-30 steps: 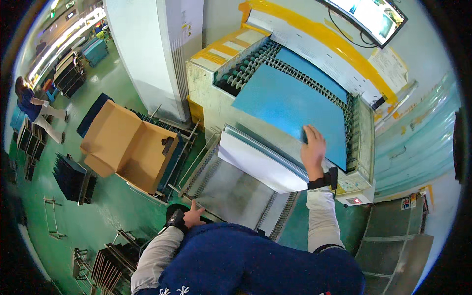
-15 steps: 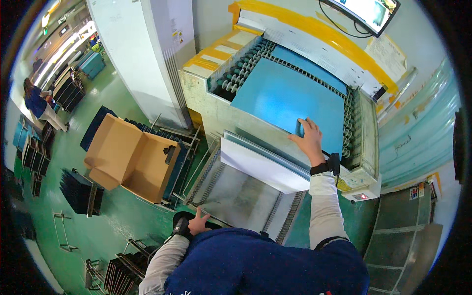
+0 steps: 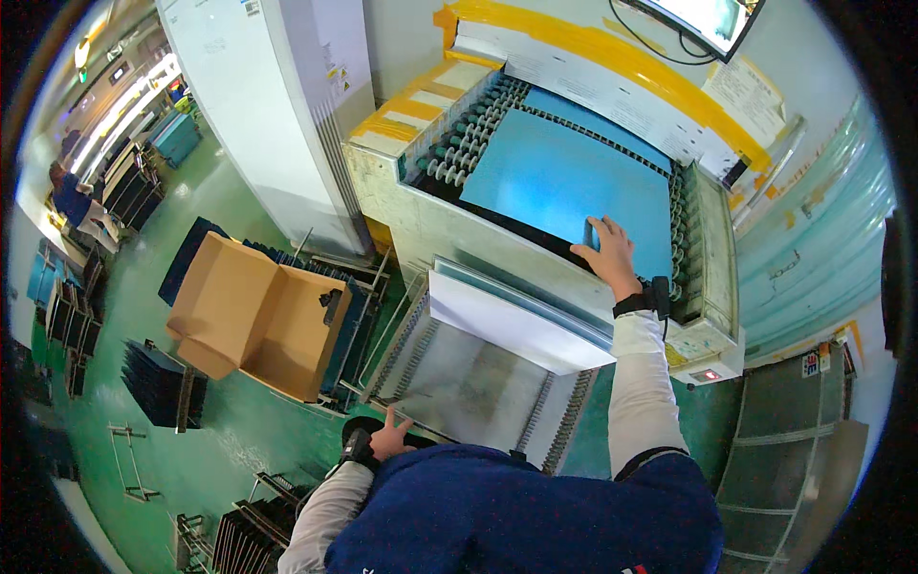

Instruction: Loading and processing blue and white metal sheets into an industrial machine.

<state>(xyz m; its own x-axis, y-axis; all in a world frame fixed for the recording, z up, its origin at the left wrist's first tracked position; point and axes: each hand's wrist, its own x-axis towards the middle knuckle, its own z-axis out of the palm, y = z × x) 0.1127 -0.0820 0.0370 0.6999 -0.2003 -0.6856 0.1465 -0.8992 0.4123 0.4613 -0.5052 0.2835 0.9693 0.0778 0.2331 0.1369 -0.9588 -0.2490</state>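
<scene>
A large flat blue panel (image 3: 574, 182) lies on the rollers (image 3: 457, 163) of a conveyor machine in front of me. My right hand (image 3: 612, 256) is over its near edge, fingers spread and thumb apart, holding nothing. Whether the fingertips press on the panel or hover just above it, I cannot tell. Low at my waist, my left hand (image 3: 390, 440) has its fingers apart beside the near edge of a metal rack (image 3: 478, 383). A few upright sheets, the front one a white panel (image 3: 507, 323), stand in that rack against the machine.
Left of the rack, an opened cardboard box (image 3: 225, 297) sits on a cart. Black slotted racks (image 3: 164, 383) stand on the green floor. Up right is a monitor (image 3: 703, 24), above a clear plastic curtain (image 3: 813, 249). A co-worker (image 3: 78, 203) stands far left.
The blue panel has slid farther into the machine, so its near edge is farther from me. My right hand has moved slightly forward along with it. My left hand stays near the rack.
</scene>
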